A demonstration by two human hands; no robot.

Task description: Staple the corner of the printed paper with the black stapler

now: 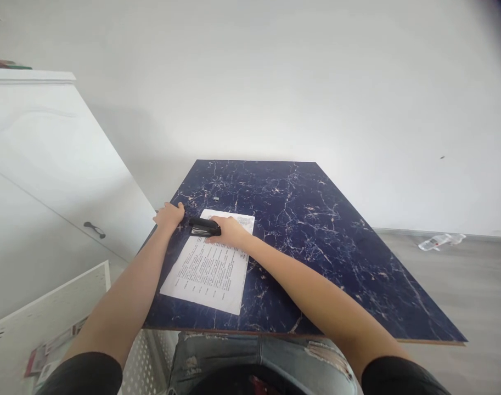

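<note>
Printed white paper (211, 274) lies at a slant on the left part of the dark blue marbled table (316, 241). A black stapler (204, 226) is across the paper's upper left edge, its rear end held in my right hand (229, 231). That hand rests over the upper part of the sheet and hides some of the print. At the table's left edge is my left hand (169, 215), fingers apart, holding nothing, to the left of the stapler and off the paper. A small light piece (216, 198) sits on the table beyond the sheet.
A white cabinet (61, 164) with a dark handle stands at the left. Below it is a white perforated container (48, 312) with items inside. The wall meets the table's far edge. Clear plastic packaging (439, 241) lies on the floor at the right.
</note>
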